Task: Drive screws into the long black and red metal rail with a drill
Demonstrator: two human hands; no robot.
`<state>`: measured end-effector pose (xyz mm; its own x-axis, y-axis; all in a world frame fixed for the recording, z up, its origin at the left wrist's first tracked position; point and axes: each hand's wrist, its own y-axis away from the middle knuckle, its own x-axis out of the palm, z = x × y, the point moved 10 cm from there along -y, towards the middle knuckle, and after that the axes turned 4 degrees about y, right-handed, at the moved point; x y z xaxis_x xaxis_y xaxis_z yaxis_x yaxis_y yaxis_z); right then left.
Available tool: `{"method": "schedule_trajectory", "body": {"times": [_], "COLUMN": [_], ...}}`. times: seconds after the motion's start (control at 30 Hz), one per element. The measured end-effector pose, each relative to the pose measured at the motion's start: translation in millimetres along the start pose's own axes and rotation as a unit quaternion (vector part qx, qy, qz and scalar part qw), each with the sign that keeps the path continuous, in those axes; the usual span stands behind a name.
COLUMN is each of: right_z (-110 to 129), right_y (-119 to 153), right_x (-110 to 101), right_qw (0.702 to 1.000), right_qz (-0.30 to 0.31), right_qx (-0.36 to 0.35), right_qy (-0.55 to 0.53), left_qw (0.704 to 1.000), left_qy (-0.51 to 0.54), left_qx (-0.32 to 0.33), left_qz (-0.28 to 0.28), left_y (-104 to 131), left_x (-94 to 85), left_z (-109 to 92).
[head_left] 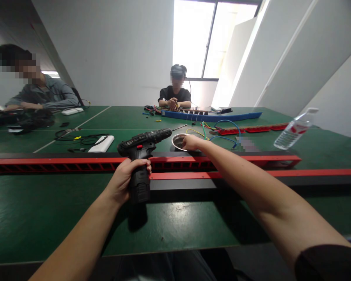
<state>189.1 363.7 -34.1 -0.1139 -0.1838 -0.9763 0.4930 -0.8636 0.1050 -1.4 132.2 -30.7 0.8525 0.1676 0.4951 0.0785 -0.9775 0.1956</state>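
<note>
My left hand is wrapped round the grip of a black cordless drill. The drill is held above the rails, its long bit pointing right and slightly up. My right hand reaches into a small round metal bowl, fingers bunched and pointing down; what the fingertips hold, if anything, is hidden. Small dark pieces lie in the bowl, too small to name. A red and black slotted rail runs across the table beneath the drill, and a second red and black rail lies nearer to me on the right.
On the green table are a white power bank with black cables, a tilted water bottle, a blue rail, coloured wires and red strips. One person sits opposite, another at the far left.
</note>
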Motion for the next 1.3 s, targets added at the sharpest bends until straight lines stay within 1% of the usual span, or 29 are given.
{"method": "schedule_trajectory", "body": {"times": [0.13,0.3,0.43,0.5,0.57,0.63,0.67,0.73,0.87,0.97,1.03,1.1,1.3], "right_z": [-1.4,-6.1,-5.1,-1.3,5.7,15.5,20.0,21.1,8.5,-6.8,-14.2,-18.3,-29.4], "right_y": [2.9,10.0,19.9,28.5,40.8,57.0,66.4,86.2,119.5,134.3,140.5,144.3,151.7], "right_x": [-3.7,-16.6,-25.6,-29.0,-30.7,-30.8,-30.7,-30.8,-32.3,-35.6,-37.8,-38.1,-31.9], "right_qw": [1.000,0.998,0.993,0.983,0.957,0.917,0.903,0.881,0.856,0.839,0.826,0.812,0.757], "right_qz": [-0.018,-0.060,-0.104,-0.131,-0.150,-0.147,-0.143,-0.145,-0.176,-0.233,-0.273,-0.300,-0.321], "right_qx": [0.006,0.031,0.037,0.025,-0.008,-0.049,-0.064,-0.060,-0.026,-0.008,-0.005,-0.008,0.011], "right_qy": [0.015,-0.002,-0.048,-0.123,-0.249,-0.367,-0.401,-0.446,-0.486,-0.493,-0.494,-0.501,-0.570], "left_qw": [1.000,1.000,1.000,1.000,0.999,0.997,0.996,0.994,0.993,0.991,0.989,0.987,0.986], "left_qy": [-0.007,-0.012,-0.019,-0.031,-0.051,-0.073,-0.083,-0.098,-0.110,-0.126,-0.141,-0.153,-0.157], "left_qx": [0.003,0.000,-0.005,-0.001,0.007,0.016,0.019,0.024,0.026,0.020,0.014,0.009,0.010], "left_qz": [-0.004,0.003,-0.001,-0.002,0.006,0.019,0.023,0.029,0.044,0.048,0.050,0.051,0.054], "left_y": [0.4,1.3,1.4,1.5,2.3,3.8,4.6,6.2,8.6,9.6,9.8,9.7,8.9], "left_x": [0.6,2.9,0.4,0.1,2.4,6.5,8.1,10.8,14.7,14.1,13.3,13.0,11.3], "left_z": [-0.7,-0.7,0.5,0.0,-1.4,-2.7,-3.3,-4.2,-4.8,-3.5,-1.8,-0.4,0.3]}}
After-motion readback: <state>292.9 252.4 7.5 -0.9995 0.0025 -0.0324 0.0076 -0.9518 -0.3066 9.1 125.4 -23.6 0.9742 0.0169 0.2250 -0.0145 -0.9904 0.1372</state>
